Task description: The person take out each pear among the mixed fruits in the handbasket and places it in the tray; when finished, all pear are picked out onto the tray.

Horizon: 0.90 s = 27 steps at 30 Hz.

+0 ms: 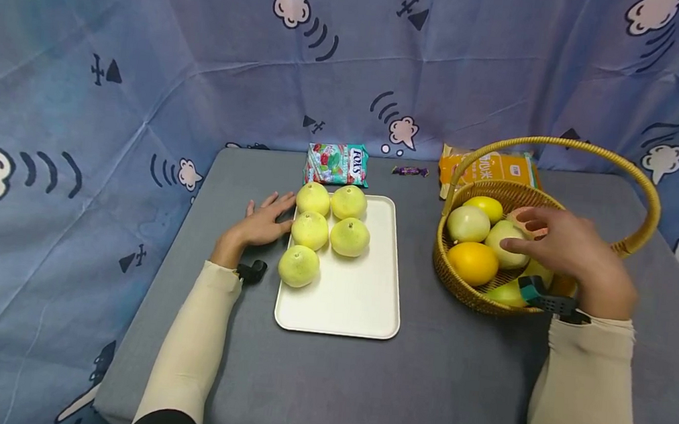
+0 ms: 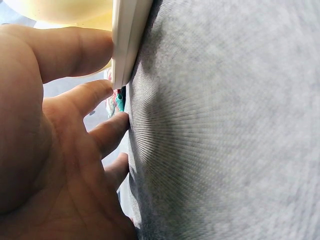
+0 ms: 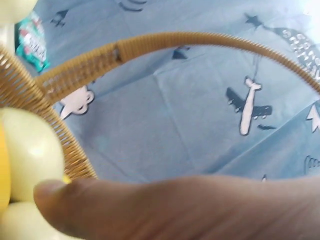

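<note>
The left hand (image 1: pixel 262 222) lies at the left edge of a white tray (image 1: pixel 362 301), its fingers spread. In the left wrist view the thumb and index finger (image 2: pixel 90 95) touch the tray's rim. Several round yellow-green fruits (image 1: pixel 311 230) stand on the tray's left and upper part. Over a wicker basket (image 1: pixel 459 293) is the right hand (image 1: pixel 575 253), thumb and fingers apart above a pale green round fruit (image 1: pixel 503 238). Whether the thumb touches this fruit cannot be told. A pinkish fruit (image 1: pixel 521 216) is partly hidden beneath the fingers.
Also in the basket are a lemon (image 1: pixel 487 207), another pale green fruit (image 1: pixel 468 224), an orange-yellow fruit (image 1: pixel 473 263) and a long yellow-green fruit (image 1: pixel 508 294). The basket's tall handle (image 1: pixel 564 143) arches overhead. Behind lie a teal packet (image 1: pixel 337 163), a purple-wrapped candy (image 1: pixel 410 171) and an orange packet (image 1: pixel 497 170).
</note>
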### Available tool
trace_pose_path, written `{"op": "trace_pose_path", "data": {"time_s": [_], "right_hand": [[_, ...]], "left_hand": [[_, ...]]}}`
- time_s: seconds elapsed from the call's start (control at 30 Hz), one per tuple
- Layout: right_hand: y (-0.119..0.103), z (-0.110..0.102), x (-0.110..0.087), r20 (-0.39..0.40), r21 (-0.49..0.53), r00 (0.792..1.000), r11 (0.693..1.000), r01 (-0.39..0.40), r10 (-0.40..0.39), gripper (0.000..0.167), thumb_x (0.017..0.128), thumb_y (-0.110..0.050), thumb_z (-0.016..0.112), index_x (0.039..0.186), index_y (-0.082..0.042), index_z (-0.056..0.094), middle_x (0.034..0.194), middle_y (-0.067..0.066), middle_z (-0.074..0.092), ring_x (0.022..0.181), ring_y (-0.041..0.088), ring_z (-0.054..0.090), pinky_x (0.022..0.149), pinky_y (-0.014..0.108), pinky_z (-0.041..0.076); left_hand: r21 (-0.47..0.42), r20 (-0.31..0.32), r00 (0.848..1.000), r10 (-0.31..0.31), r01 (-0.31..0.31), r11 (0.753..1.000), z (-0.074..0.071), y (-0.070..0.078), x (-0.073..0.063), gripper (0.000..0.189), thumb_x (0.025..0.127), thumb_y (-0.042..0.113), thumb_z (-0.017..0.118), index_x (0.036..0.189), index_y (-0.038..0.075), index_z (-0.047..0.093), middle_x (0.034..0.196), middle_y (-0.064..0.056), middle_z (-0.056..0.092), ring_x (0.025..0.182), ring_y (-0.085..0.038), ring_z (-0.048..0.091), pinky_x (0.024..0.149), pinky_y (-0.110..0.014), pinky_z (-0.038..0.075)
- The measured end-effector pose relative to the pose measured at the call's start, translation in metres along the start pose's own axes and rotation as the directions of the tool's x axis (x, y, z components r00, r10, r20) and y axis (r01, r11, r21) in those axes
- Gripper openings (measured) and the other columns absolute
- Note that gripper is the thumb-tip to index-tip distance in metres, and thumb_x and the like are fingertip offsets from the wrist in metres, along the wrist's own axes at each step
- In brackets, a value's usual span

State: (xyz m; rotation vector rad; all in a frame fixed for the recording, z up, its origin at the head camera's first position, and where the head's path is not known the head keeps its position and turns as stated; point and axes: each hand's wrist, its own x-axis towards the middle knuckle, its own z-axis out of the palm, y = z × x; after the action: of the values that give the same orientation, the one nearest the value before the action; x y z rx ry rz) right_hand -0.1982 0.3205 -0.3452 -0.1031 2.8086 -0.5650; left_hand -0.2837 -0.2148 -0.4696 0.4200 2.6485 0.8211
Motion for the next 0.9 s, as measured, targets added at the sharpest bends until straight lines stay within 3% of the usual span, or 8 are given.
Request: {"op": "trace_pose_path", "data": {"time_s": [0.2,0.37,0.5,0.9], "right_hand": [[0.007,0.009,0.011,0.036,-0.040,0.999,0.999,-0.016,0.017,0.084,0.103,-0.051,0.075,0.150,0.015,0.053,0.143,0.043,0.059,0.125,0.058,0.057,0.102,0.073,0.048],[0.010,0.016,0.016,0.040,-0.019,0.999,1.000,-0.022,0.022,0.077,0.103,-0.047,0.075,0.146,0.014,0.057,0.132,0.038,0.065,0.109,0.046,0.059,0.091,0.060,0.050],[0.010,0.019,0.018,0.038,-0.004,0.998,0.999,-0.043,0.044,0.079,0.104,-0.049,0.074,0.148,0.014,0.056,0.140,0.039,0.062,0.108,0.044,0.059,0.091,0.060,0.051],[0.004,0.021,0.020,-0.001,-0.004,0.994,0.994,-0.111,0.111,0.080,0.100,-0.054,0.076,0.141,0.013,0.058,0.137,0.037,0.061,0.106,0.047,0.057,0.085,0.058,0.052]], "left_hand": [[-0.004,-0.001,1.000,-0.002,0.002,1.000,0.001,0.000,-0.001,0.070,0.114,0.036,0.049,0.177,0.021,0.023,0.185,-0.006,0.016,0.173,-0.034,-0.002,0.129,-0.071,-0.019],[-0.003,-0.001,1.000,0.000,0.000,1.000,0.001,0.000,-0.001,0.070,0.115,0.036,0.049,0.178,0.021,0.022,0.186,-0.005,0.016,0.173,-0.034,-0.001,0.129,-0.072,-0.019],[-0.008,0.003,1.000,-0.007,0.007,1.000,0.000,0.001,-0.001,0.070,0.115,0.036,0.049,0.178,0.021,0.022,0.186,-0.005,0.016,0.173,-0.034,-0.002,0.129,-0.071,-0.019],[-0.018,0.009,1.000,-0.013,0.013,1.000,-0.001,0.000,0.000,0.070,0.115,0.036,0.049,0.178,0.021,0.021,0.186,-0.004,0.015,0.173,-0.032,-0.003,0.129,-0.070,-0.021]]}}
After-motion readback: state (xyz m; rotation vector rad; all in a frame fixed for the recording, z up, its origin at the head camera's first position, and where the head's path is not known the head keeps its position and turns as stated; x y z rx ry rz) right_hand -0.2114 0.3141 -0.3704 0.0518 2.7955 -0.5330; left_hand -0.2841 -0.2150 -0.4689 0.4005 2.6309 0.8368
